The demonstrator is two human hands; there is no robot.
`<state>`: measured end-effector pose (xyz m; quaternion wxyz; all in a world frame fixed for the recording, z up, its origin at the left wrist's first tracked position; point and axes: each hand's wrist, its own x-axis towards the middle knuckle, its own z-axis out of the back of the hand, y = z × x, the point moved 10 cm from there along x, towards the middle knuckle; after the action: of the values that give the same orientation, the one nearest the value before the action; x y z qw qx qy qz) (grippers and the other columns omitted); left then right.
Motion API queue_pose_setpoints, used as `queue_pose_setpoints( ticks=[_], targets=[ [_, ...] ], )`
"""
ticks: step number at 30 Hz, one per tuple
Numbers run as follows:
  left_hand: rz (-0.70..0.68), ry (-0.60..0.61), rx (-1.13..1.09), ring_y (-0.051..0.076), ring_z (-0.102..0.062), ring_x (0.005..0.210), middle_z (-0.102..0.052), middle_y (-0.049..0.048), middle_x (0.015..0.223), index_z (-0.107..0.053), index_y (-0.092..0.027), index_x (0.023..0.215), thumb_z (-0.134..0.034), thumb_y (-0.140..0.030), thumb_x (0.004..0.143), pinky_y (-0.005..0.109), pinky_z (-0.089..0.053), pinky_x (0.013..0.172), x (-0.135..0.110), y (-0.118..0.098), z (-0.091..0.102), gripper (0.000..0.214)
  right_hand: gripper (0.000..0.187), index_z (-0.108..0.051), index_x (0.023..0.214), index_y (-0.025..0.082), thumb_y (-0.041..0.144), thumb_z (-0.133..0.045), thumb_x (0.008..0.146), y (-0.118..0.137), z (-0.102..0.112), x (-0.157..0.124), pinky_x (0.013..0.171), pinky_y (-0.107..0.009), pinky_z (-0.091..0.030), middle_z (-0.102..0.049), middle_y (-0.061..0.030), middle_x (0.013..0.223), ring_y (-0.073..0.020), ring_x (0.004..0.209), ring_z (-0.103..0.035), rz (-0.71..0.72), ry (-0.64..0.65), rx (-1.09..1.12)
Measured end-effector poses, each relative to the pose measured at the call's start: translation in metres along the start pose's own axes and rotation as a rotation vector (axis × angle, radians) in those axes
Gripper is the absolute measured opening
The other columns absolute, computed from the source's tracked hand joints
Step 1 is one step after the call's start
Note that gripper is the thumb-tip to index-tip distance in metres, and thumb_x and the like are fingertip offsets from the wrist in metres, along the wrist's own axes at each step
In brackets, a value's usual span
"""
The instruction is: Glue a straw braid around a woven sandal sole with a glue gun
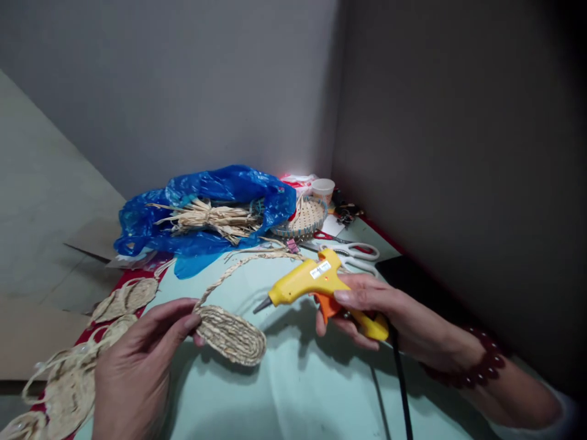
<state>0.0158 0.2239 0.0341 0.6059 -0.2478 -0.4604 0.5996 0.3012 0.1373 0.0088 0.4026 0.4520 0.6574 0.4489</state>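
Note:
Pinched between the thumb and fingers of my left hand (151, 351) is an oval coil of braided straw (233, 336), held above the table. A loose tail of the same straw braid (232, 269) leaves the coil near my fingertips and curves back to the right, passing behind the glue gun. My right hand (367, 308) is wrapped round the handle of a yellow hot glue gun (305, 281) with an orange trigger. Its dark nozzle points down and left, close to the coil's upper right edge but apart from it. A black cord hangs from the handle.
Behind lies a blue plastic bag (215, 186) with a bundle of dry straw (215, 219). Near it are a round woven basket (305, 217), a paper cup (323, 188) and white-handled scissors (355, 252). Several woven straw pieces (68, 388) line the left edge. Walls rise behind and right.

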Motion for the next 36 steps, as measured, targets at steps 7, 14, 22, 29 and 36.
queue_pose_setpoints(
  ticks=[7,14,22,29,36],
  targets=[
    [0.141,0.012,-0.219,0.014,-0.066,0.060,-0.078,-0.0028,0.071,-0.079,-0.027,0.085,-0.082,-0.049,0.060,0.020,-0.053,0.059,0.003,0.004,-0.008,0.034,0.038,-0.066,0.081,0.009,0.045,-0.058,0.088,-0.053,0.001,-0.007,0.035,-0.015,-0.027,-0.071,-0.0085,0.071,-0.0017,0.035,-0.039,-0.228,0.062,-0.051],
    [0.179,0.012,-0.308,0.013,-0.062,0.054,-0.073,-0.0024,0.056,-0.081,-0.027,0.076,-0.082,-0.047,0.055,0.018,-0.049,0.053,-0.005,-0.004,-0.010,0.028,0.041,-0.063,0.081,0.015,0.051,-0.050,0.093,-0.059,0.005,-0.011,0.048,-0.020,-0.045,-0.071,-0.0083,0.075,-0.0102,0.050,-0.055,-0.331,0.028,-0.379],
    [0.232,-0.015,-0.372,0.013,-0.062,0.050,-0.074,-0.0011,0.056,-0.082,-0.029,0.067,-0.082,-0.044,0.048,0.019,-0.050,0.050,-0.012,-0.010,-0.013,0.023,0.033,-0.065,0.088,0.018,0.041,-0.043,0.097,0.030,-0.029,-0.014,0.069,-0.039,-0.055,-0.070,-0.0133,0.086,-0.0271,0.076,-0.067,0.066,-0.292,-1.486],
    [0.297,-0.047,-0.351,0.016,-0.066,0.051,-0.079,-0.0003,0.067,-0.082,-0.032,0.064,-0.080,-0.043,0.046,0.022,-0.057,0.052,-0.023,-0.006,-0.013,0.021,0.026,-0.065,0.117,0.028,0.034,-0.053,0.094,0.030,-0.077,-0.003,0.065,-0.025,-0.059,-0.079,-0.0010,0.081,-0.0206,0.070,-0.075,0.318,-0.244,-1.021],
    [0.095,-0.038,-0.246,0.017,-0.072,0.057,-0.081,-0.0042,0.071,-0.082,-0.039,0.071,-0.077,-0.040,0.058,0.022,-0.060,0.063,-0.025,-0.020,-0.014,0.014,0.025,-0.070,0.114,0.027,0.033,-0.053,0.096,0.026,-0.069,-0.005,0.069,-0.024,-0.060,-0.080,-0.0024,0.086,-0.0191,0.069,-0.074,0.340,-0.291,-0.989]
  ],
)
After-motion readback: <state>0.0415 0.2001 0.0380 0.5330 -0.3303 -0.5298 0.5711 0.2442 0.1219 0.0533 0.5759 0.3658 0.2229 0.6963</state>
